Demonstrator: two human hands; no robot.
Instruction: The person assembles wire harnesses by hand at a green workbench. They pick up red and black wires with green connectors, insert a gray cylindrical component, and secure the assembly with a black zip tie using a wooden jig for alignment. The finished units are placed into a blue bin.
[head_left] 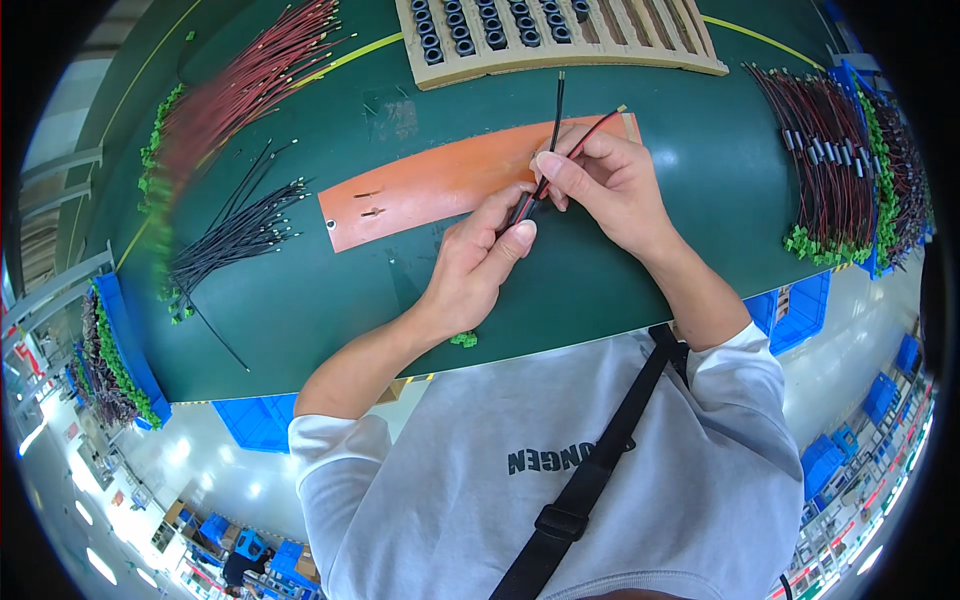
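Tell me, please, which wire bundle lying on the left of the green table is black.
The lower bundle, beside the orange strip's left end; the upper bundle looks mostly red.

"Any lettering to be seen?"
"Yes, one short row of dark block capitals (540,460) across the chest of the pale grey sweatshirt (450,480), at the near side."
"All of it clear?"
"No, the black shoulder strap (608,445) crosses the row toward its right end, covering part."
"Any numbers, labels or signs?"
"None that I can read."
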